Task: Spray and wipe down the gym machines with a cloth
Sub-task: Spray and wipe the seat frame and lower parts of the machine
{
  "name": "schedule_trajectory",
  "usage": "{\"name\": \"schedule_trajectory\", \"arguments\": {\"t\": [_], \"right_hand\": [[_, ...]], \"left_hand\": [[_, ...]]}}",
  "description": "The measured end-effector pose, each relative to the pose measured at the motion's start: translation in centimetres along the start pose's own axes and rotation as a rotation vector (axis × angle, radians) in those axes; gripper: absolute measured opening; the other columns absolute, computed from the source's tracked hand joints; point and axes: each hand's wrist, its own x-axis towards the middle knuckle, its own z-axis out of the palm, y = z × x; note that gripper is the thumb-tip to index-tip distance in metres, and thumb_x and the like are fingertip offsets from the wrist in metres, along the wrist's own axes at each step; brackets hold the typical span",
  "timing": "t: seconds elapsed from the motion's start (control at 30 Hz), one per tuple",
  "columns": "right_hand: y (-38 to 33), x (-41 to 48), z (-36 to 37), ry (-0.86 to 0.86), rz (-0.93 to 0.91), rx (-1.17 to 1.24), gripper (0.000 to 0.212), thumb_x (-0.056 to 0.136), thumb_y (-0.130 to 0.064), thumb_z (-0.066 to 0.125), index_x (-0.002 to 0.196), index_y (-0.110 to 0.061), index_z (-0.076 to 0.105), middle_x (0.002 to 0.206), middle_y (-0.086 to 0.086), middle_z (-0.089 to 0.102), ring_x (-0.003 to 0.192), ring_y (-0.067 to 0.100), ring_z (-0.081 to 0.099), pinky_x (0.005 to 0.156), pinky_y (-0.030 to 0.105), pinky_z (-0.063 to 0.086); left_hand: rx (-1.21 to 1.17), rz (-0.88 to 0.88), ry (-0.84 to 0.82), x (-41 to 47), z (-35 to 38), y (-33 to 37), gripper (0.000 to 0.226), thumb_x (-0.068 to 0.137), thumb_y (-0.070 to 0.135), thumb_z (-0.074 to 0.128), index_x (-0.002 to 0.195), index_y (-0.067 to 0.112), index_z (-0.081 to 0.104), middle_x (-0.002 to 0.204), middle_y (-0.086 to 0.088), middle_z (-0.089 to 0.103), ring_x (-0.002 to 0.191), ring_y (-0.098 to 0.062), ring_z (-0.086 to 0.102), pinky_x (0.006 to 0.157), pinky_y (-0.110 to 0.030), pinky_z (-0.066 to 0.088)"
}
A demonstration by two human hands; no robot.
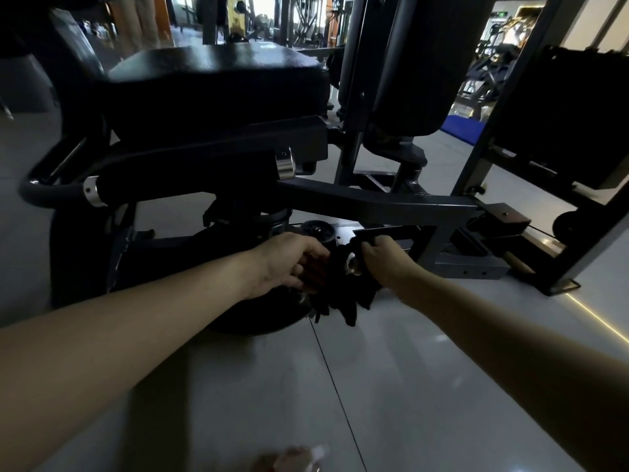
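Low under the gym machine's frame (374,202), the left hand (289,264) and right hand (383,258) both grip a dark cloth (340,294), fingers curled into it.

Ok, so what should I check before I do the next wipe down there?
1. Both hands on the cloth: ok. The left hand and right hand both hold the black cloth.
2. Cloth at the machine: ok. It sits against the lower frame, under the seat pad.
3. Cloth ends off the floor: cannot tell. They hang low.
4. Frame already sprayed: cannot tell. It is too dark.
5. Spray bottle close by: cannot tell. A blurred shape at the bottom edge may be it.
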Motion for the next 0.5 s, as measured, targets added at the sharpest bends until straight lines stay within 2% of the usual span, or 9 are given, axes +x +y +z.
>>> {"name": "schedule_trajectory", "arguments": {"t": [0.07,0.13,0.23,0.33,0.4,0.5], "right_hand": [[1.0,-1.2,-0.5,-0.006,-0.057,0.099,0.026,0.104,-0.010,0.041,0.090,-0.005,0.062,0.080,0.015,0.062,0.067,0.026,0.059,0.062,0.036,0.047],[1.9,-2.7,-0.7,0.012,-0.200,0.061,0.017,0.102,-0.005,0.044,0.103,-0.005,0.062,0.086,0.013,0.065,0.071,0.027,0.064,0.063,0.037,0.053],[2.6,-5.3,-1.4,0.086,-0.502,-0.280,0.021,0.096,-0.010,0.056,0.116,-0.016,0.056,0.099,-0.004,0.064,0.083,0.015,0.066,0.068,0.024,0.057],[2.3,-6.9,-1.7,-0.020,-0.783,-0.588,0.039,0.084,-0.038,0.057,0.120,-0.024,0.052,0.102,-0.013,0.053,0.080,0.007,0.056,0.065,0.015,0.048],[2.3,-6.4,-1.3,-0.007,-0.820,-0.671,0.044,0.087,-0.046,0.052,0.125,-0.023,0.052,0.104,-0.010,0.048,0.079,0.007,0.051,0.065,0.019,0.048],[2.5,-4.7,-0.4,0.218,-0.836,-0.738,0.046,0.090,-0.048,0.054,0.126,-0.020,0.053,0.112,-0.002,0.044,0.084,0.007,0.046,0.068,0.024,0.052]], "left_hand": [[-0.007,-0.003,-0.017,0.1,0.0,-0.2,0.022,0.100,0.017,0.054,0.106,0.007,0.072,0.098,-0.013,0.074,0.091,-0.029,0.072,0.085,-0.043,0.060],[-0.026,-0.018,-0.025,0.2,0.2,-0.4,0.020,0.099,0.013,0.053,0.103,0.007,0.071,0.094,-0.012,0.074,0.086,-0.025,0.072,0.077,-0.038,0.059],[-0.046,-0.039,-0.019,0.4,0.4,-0.3,0.020,0.096,0.010,0.051,0.092,0.007,0.070,0.086,-0.011,0.073,0.079,-0.023,0.072,0.066,-0.031,0.056],[-0.074,-0.036,0.017,0.5,0.6,0.1,0.019,0.093,0.013,0.052,0.082,0.011,0.068,0.078,-0.008,0.070,0.073,-0.021,0.070,0.060,-0.028,0.055],[-0.045,-0.027,0.042,0.6,0.9,0.2,0.017,0.093,0.014,0.055,0.080,0.014,0.067,0.075,-0.005,0.068,0.070,-0.019,0.067,0.060,-0.027,0.053],[0.032,-0.008,0.055,0.8,1.1,0.0,0.013,0.093,0.018,0.061,0.086,0.015,0.071,0.080,-0.007,0.069,0.076,-0.020,0.066,0.068,-0.029,0.053]]}}
